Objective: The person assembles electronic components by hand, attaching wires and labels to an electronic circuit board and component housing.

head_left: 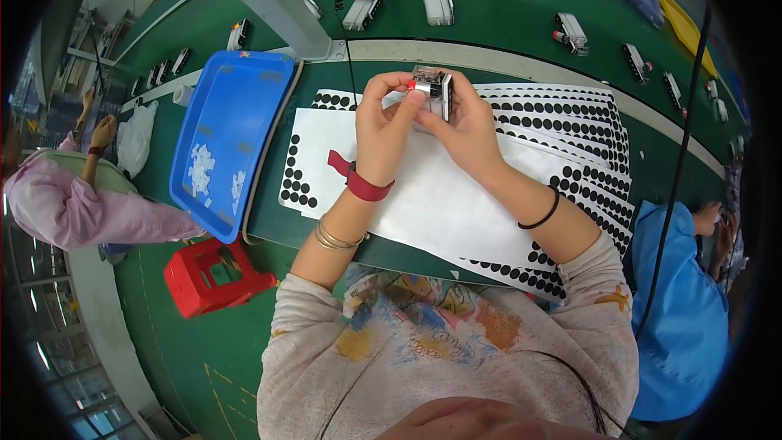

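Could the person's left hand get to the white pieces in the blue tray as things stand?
Probably yes: the blue tray lies open-topped just left of the left hand, nothing between. But that hand now grips the small clear part with the right hand.

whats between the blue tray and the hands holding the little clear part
In the head view, white backing sheets with rows of black round stickers lie on the green bench between the blue tray and the left hand; nothing else is there.

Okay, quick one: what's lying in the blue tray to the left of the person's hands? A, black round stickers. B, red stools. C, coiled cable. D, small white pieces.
D: the blue tray holds scattered small white pieces; the black round stickers sit on the white sheets beside it.
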A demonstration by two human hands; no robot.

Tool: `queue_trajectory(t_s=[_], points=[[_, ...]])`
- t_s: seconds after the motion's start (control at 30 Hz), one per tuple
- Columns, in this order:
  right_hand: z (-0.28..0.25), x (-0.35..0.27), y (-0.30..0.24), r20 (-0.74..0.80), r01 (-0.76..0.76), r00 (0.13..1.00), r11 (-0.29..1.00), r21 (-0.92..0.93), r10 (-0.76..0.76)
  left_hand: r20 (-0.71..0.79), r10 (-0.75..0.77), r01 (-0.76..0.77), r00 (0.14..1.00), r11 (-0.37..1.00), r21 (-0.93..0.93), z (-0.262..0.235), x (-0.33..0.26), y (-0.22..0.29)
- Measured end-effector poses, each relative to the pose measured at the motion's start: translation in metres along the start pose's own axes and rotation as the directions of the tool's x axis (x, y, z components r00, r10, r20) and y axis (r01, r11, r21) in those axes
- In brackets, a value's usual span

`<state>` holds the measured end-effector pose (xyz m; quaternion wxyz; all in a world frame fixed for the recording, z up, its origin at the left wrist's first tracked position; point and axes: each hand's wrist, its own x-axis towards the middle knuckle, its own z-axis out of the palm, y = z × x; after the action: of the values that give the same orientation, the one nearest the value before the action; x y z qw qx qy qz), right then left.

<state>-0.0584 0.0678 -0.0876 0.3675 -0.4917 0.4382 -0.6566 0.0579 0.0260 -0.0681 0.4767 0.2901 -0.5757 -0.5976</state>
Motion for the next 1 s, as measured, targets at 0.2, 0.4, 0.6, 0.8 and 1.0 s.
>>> queue_trajectory(t_s=[0.2,0.4,0.6,0.8,1.0], points=[[-0.005,0.0,-0.004,0.072,0.041,0.996,0.998,0.047,-0.044,-0.005,0.045,-0.044,0.999,0.996,0.083,0.002,-0.001,0.003],[-0.005,-0.005,-0.014,0.138,0.044,0.989,0.994,0.101,-0.058,0.275,0.076,-0.039,0.959,0.99,-0.139,0.001,-0.002,0.01],[-0.005,0.0,-0.01,0.174,0.055,0.983,0.998,0.044,-0.062,0.146,0.148,-0.129,0.978,0.983,-0.13,0.007,-0.012,0.01],[-0.008,0.005,-0.003,0.061,-0.152,0.988,0.967,0.205,0.142,0.214,0.054,-0.081,0.975,0.989,0.122,-0.003,-0.001,0.006],[-0.057,0.084,0.025,-0.247,0.085,0.918,0.764,-0.64,-0.309,0.466,0.235,-0.522,0.853,0.401,0.753,-0.011,-0.02,-0.012]])
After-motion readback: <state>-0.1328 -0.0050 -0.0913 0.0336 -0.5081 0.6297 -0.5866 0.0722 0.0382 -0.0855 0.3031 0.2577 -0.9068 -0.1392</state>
